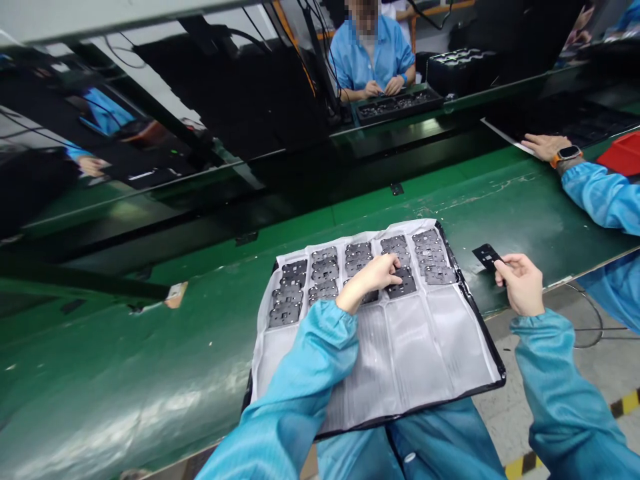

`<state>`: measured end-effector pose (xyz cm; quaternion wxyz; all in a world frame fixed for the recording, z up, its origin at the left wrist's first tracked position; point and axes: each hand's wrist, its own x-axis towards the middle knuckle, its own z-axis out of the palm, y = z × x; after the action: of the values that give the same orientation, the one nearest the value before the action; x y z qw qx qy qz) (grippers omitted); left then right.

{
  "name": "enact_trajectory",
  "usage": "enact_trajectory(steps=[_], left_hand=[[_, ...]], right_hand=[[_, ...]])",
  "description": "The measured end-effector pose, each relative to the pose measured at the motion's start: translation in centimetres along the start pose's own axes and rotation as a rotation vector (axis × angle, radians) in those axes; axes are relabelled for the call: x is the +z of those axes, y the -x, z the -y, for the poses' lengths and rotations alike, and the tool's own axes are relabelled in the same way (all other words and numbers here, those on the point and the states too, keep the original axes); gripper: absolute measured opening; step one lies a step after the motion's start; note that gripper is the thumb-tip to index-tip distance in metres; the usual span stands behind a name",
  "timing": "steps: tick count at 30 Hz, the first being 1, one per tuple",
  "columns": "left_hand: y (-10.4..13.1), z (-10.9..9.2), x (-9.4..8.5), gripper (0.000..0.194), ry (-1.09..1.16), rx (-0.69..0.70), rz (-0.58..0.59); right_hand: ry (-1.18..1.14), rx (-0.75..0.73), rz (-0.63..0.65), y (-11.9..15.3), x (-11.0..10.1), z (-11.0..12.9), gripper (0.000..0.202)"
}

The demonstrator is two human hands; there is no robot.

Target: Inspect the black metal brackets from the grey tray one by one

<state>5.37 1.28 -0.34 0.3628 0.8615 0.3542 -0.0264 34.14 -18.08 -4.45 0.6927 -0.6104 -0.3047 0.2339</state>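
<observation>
A flat black plate [484, 255] with small cut-outs is pinched between the thumb and fingers of my right hand [521, 283], off the right side of the tray. My left hand [379, 272] reaches over the tray, its fingers bent and gripping the edge of another black plate [404, 285] in the fourth column. The tray [425, 340] is lined with whitish sheet and has a black rim. Rows of overlapping dark plates [287, 293] fill the far half of its columns; the near half shows bare liner. My left hand hides part of the middle columns.
The tray rests on a green bench [150, 360] and overhangs its near edge. A co-worker's hand [547, 145] with a watch lies at the right, near a red bin [623, 155]. Across the bench another person [373, 60] works over a black tray [400, 107]. A green beam [85, 280] stands left.
</observation>
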Motion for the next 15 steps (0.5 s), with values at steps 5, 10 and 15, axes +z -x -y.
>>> enact_trajectory(steps=[5,10,15], left_hand=[[-0.3,-0.7,-0.6,0.036,-0.044,-0.014,0.066],[-0.3,-1.4,-0.9,0.035,-0.092,0.007,0.059],[-0.5,-2.4,-0.8,0.033,-0.189,-0.041,0.138]], right_hand=[[0.003,0.006,-0.004,0.0,-0.1,-0.1,0.028],[0.0,0.0,0.002,-0.1,-0.1,-0.4,0.028],[-0.007,0.005,0.008,0.1,-0.1,-0.1,0.027]])
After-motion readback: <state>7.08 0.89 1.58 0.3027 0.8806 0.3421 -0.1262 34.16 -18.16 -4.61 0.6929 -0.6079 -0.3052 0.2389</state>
